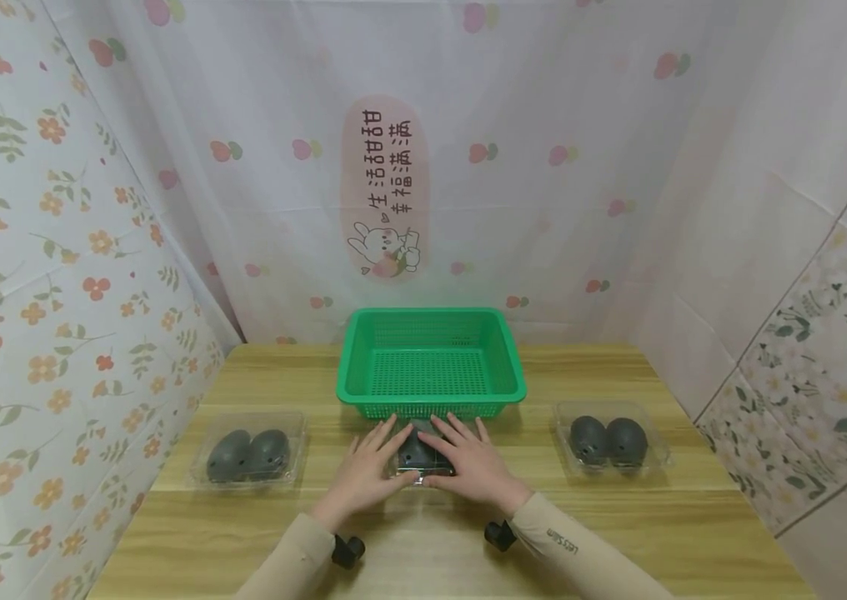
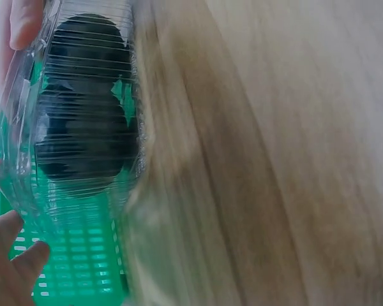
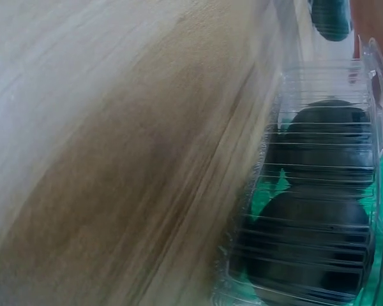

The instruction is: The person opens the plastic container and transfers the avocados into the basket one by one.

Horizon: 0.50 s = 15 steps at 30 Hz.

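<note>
Both hands are on a clear plastic clamshell box (image 1: 407,481) in the middle of the table, just in front of the green basket. Inside the box lie two dark, oval fruits (image 2: 86,95) that look like avocados. My left hand (image 1: 363,477) lies over the box's left side with its fingers spread and fairly straight. Over the right side, my right hand (image 1: 478,467) lies the same way, its fingers pointing toward the basket. The thumbs come close together at the near edge. In the right wrist view the ribbed side of the box (image 3: 319,185) shows both fruits.
A green plastic basket (image 1: 431,410) with perforated sides stands behind the box. Similar clear boxes with two dark fruits each sit at the left (image 1: 296,425) and right (image 1: 652,471) of the wooden table (image 1: 423,558). Patterned curtains (image 1: 266,208) surround the table's back and sides.
</note>
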Each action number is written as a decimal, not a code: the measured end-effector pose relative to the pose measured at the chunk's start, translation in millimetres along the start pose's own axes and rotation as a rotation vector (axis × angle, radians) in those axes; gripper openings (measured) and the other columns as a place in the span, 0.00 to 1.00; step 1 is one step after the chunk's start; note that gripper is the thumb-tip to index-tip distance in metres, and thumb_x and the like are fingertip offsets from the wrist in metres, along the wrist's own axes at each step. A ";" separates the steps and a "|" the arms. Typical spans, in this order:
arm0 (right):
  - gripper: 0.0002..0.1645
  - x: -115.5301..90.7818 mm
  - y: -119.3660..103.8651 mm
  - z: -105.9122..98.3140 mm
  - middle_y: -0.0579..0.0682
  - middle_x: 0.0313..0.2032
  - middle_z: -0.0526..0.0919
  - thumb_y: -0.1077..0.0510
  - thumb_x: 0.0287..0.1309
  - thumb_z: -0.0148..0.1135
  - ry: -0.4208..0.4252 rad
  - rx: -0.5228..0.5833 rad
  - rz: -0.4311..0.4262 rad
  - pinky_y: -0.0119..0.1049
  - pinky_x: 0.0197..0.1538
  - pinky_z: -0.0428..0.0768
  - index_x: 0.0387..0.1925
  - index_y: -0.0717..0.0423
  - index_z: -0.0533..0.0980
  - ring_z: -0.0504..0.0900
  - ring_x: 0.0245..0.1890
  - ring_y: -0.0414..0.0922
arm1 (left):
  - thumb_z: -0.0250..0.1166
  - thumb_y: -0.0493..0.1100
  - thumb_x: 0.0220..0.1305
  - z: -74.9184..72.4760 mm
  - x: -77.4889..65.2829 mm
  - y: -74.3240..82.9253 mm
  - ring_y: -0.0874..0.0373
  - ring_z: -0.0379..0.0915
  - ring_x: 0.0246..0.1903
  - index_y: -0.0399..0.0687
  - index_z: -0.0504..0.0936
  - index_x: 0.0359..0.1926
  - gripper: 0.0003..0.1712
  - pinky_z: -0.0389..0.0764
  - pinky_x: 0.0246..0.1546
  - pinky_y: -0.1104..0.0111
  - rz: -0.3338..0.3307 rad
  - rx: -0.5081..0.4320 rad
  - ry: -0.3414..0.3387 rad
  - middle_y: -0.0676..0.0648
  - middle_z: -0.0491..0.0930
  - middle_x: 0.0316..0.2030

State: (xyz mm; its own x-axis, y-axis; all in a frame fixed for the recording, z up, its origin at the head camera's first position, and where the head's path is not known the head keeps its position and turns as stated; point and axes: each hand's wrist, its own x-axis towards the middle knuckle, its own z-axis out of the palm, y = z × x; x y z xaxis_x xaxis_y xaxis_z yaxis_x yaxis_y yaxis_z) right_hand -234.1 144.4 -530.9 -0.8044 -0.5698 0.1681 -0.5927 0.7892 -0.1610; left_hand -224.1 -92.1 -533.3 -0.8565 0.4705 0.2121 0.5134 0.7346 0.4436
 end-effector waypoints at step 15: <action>0.42 -0.5 -1.1 6.8 0.48 0.71 0.60 0.28 0.56 0.56 0.079 -0.040 0.003 0.68 0.66 0.50 0.69 0.38 0.66 0.56 0.71 0.55 | 0.64 0.76 0.48 14.7 -1.1 0.5 0.32 0.54 0.66 0.58 0.53 0.76 0.60 0.68 0.58 0.41 -0.097 -0.088 0.031 0.36 0.45 0.74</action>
State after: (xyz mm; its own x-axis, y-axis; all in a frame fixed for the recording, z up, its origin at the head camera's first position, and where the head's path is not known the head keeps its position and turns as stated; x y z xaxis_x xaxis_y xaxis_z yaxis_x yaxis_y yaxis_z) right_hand -233.4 142.2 -537.4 -0.7997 -0.5486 0.2439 -0.5867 0.8004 -0.1232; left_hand -222.1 -85.1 -546.1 -0.9038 0.3830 0.1909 0.4227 0.7293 0.5380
